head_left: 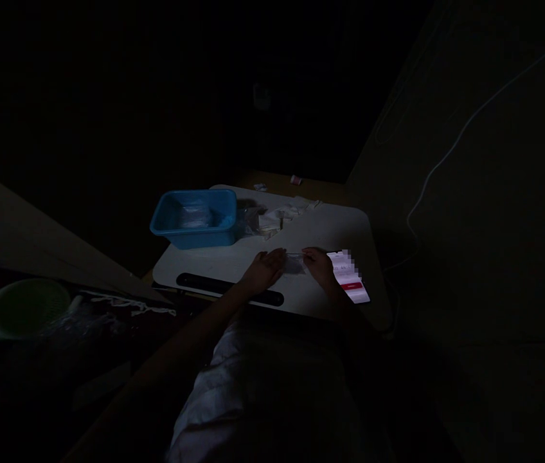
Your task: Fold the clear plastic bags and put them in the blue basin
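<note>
A small clear plastic bag (295, 264) lies on the white table between my two hands. My left hand (263, 270) rests on the table at the bag's left edge, its fingers stretched out and touching the plastic. With bent fingers, my right hand (317, 265) pinches the bag's upper right edge. Just right of that hand lies a lit phone (355, 292), its screen partly blurred out. Dim light hides the finer detail of the bag and fingers.
A blue plastic basin (193, 239) holding clear plastic packets (194, 215) stands at the table's left. Crumpled plastic and whitish scraps (272, 220) lie behind my hands. A black slotted strip (205, 283) runs along the front edge. A green basket (29, 308) is lower left; a white cable (465, 128) hangs right.
</note>
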The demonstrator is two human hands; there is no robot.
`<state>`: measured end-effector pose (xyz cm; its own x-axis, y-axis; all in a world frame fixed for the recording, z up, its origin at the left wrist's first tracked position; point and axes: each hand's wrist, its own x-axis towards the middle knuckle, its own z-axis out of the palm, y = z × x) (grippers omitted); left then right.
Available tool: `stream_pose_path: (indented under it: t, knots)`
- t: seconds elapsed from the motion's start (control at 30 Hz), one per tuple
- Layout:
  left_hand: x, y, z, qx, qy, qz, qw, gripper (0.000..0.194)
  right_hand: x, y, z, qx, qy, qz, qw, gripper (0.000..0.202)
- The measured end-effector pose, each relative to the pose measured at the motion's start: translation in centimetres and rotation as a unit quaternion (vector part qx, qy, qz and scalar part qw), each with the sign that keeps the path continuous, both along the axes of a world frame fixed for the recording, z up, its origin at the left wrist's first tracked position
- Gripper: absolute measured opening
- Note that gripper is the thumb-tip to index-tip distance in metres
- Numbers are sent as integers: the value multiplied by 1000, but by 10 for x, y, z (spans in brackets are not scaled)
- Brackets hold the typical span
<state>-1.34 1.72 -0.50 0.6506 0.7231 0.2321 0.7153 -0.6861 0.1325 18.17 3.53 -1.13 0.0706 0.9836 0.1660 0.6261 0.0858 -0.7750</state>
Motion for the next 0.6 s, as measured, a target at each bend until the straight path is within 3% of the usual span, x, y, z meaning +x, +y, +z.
stream_pose_path:
  t: [0.17,0.37,0.6]
  knots:
    - [1,-1,1,-15,59,19,998,46,-9,-21,6,129,-138,-56,981,38]
    - [3,-3,6,-33,88,30,995,49,-38,-46,15,138,-313,128,931,45]
    - [1,-3,5,-35,89,22,995,50,-47,-46,10,113,-384,139,906,53]
